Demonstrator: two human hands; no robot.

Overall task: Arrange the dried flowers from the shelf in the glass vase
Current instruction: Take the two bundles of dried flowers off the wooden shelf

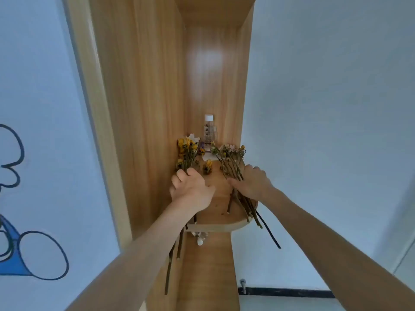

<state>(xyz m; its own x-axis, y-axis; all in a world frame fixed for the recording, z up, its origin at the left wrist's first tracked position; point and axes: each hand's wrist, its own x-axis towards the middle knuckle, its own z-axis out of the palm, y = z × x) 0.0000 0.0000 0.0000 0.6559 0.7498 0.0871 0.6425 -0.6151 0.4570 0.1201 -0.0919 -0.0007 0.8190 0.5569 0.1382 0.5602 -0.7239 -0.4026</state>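
Two bunches of dried flowers lie on a rounded wooden shelf (215, 225). My left hand (190, 187) grips the stems of the yellow bunch (187, 153) at the shelf's left side; its long stems hang down past the shelf edge. My right hand (251, 182) holds the stems of the paler, pink-and-yellow bunch (231, 156) on the right; those stems stick out over the front edge. A loose yellow flower head (207, 167) lies between the bunches. A clear glass bottle with a white cap (209, 131) stands at the back of the shelf.
The shelf sits in a narrow wooden alcove (143, 108) with tall side panels. White walls flank it; the left wall bears a blue cartoon drawing (29, 254). A small white object (199, 240) hangs under the shelf. A dark baseboard (287, 291) runs low on the right.
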